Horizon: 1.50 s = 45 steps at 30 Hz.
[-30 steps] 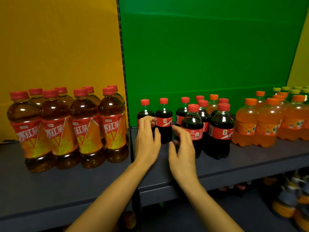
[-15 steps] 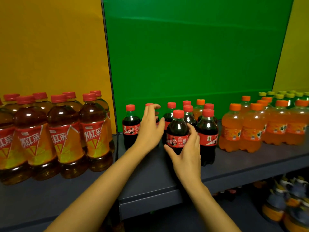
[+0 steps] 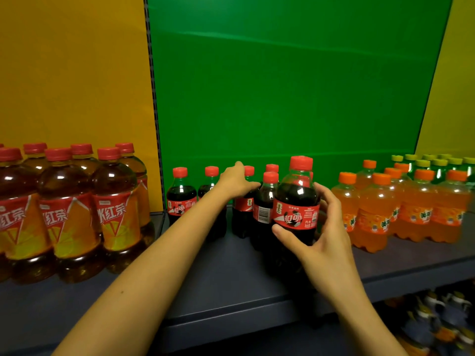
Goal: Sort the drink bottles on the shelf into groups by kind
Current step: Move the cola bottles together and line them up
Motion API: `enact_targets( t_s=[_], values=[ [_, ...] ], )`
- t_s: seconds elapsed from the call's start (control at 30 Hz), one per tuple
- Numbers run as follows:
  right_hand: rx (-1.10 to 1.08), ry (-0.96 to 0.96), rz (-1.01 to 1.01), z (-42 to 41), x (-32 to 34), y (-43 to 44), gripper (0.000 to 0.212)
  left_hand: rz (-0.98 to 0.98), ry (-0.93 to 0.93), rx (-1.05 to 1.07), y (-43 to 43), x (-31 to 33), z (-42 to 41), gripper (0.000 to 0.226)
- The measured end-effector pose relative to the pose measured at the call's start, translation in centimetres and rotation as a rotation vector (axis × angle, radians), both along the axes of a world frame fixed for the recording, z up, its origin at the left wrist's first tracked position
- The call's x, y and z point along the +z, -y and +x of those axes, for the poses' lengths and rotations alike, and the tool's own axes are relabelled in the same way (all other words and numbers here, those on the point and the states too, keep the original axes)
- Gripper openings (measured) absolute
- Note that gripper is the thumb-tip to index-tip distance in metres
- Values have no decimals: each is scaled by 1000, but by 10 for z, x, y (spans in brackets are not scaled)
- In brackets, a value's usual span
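Observation:
Small cola bottles [image 3: 181, 199] with red caps stand in the middle of the dark shelf [image 3: 231, 273] before the green panel. My right hand [image 3: 318, 235] grips one cola bottle [image 3: 297, 201] round its label and holds it close to me, in front of the group. My left hand [image 3: 237, 182] reaches into the cola group, its thumb across the front of a rear cola bottle [image 3: 243, 205] and its fingers behind it. Large iced-tea bottles [image 3: 64, 214] stand grouped at the left. Orange soda bottles [image 3: 372, 214] stand grouped at the right.
Green bottles with yellow-green caps [image 3: 437, 165] stand behind the orange sodas at the far right. A vertical shelf post [image 3: 154, 111] divides the yellow and green back panels. More bottles [image 3: 437, 317] sit on a lower shelf at bottom right.
My right hand has closed round a front cola bottle and brought it nearer to me. My left hand has reached deeper and further right among the colas.

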State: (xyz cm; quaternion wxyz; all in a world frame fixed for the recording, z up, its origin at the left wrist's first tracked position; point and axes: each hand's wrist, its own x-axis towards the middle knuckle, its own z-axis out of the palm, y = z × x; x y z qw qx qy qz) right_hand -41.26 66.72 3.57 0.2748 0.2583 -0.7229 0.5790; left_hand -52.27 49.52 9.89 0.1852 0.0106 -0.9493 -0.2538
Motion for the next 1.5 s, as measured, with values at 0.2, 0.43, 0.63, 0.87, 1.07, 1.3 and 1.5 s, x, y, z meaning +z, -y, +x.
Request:
enact_targets(
  t_s=[0.2, 0.43, 0.63, 0.87, 1.07, 1.3, 1.5],
  values=[
    [27, -6, -4, -9, 1, -9, 75, 134, -117, 31, -5, -6, -1, 41],
    [83, 1, -33, -12, 4, -11, 82, 436, -441, -20, -1, 19, 22, 31],
    [151, -11, -37, -12, 5, 10, 80, 649, -538, -89, 21, 41, 57, 22],
    [251, 61, 47, -16, -6, 49, 85, 598, -317, -146, 65, 13, 109, 13],
    [303, 116, 95, -28, -21, 79, 85, 578, -200, -164, 83, -21, 127, 25],
    [324, 174, 79, -45, -32, 97, 84, 567, -271, -215, 83, -37, 130, 28],
    [340, 183, 88, -49, -40, 102, 85, 494, -364, -180, 81, -67, 135, 40]
  ],
)
